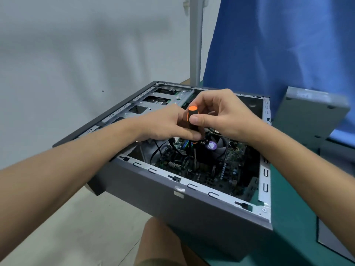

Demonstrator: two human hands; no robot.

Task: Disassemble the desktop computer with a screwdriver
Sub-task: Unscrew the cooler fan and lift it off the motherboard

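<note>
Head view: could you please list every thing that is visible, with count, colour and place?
computer case: 1, dark grey, open, on the green mat
motherboard: 1, green, inside the case
cooler fan: 1, dark with purple sticker, on the motherboard
screwdriver: 1, orange and black, upright over the motherboard
panel: 1, grey, right of the case
cloth: 1, blue, back right
pole: 1, grey, behind the case
left grip: 1, holds the screwdriver handle low
right grip: 1, pinches the handle near its top
</note>
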